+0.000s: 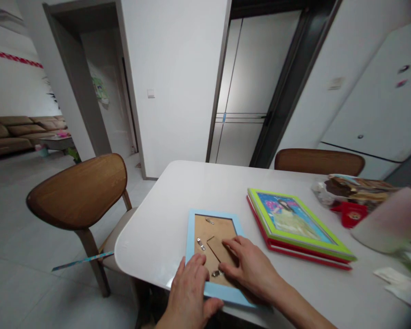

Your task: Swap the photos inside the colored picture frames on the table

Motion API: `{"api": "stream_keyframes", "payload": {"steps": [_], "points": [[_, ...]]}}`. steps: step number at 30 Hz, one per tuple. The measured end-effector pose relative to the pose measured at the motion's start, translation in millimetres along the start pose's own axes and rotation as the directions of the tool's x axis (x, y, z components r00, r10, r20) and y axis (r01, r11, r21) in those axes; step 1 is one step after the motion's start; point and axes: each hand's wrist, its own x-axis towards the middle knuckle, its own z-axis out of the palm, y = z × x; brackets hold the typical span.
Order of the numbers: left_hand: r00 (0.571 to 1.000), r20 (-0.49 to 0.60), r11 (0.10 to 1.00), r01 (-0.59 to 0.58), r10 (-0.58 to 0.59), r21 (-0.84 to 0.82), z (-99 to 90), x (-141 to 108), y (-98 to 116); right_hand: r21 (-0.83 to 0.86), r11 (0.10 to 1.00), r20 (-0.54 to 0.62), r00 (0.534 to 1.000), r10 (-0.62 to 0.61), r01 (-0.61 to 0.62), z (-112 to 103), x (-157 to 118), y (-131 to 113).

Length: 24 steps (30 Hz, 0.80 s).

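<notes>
A light blue frame lies face down near the table's front edge, its brown backing board showing. Several small metal clips sit on the board, one of them a silver clip at the left. My left hand rests over the frame's lower left corner, fingers bent and thumb at the bottom border; it grips no loose item that I can see. On the right part of the backing is my right hand, thumb and fingers apart, the thumb beside a clip low on the board.
Right of the frame lies a stack with a green picture frame on top of red ones. Farther right are a red packet, crumpled bags and a pale container. A wooden chair stands left of the white table.
</notes>
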Motion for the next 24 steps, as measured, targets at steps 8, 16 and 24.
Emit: {"api": "stream_keyframes", "payload": {"steps": [8,16,24], "points": [[0.979,-0.167,0.894,0.032,-0.119,-0.446,-6.1,8.2,-0.9,0.037,0.999,-0.038,0.999,0.025,-0.024,-17.4,1.2,-13.7],[0.909,-0.092,0.363,0.069,-0.408,-0.929,-38.9,30.9,-28.1,0.179,0.984,-0.116,0.993,0.014,0.007,-33.2,5.6,-18.2],[0.842,-0.139,0.612,0.256,-0.522,-0.748,-64.6,7.0,-105.2,-0.047,0.961,-0.033,0.962,0.270,-0.271,0.9,-7.6,45.5]]}}
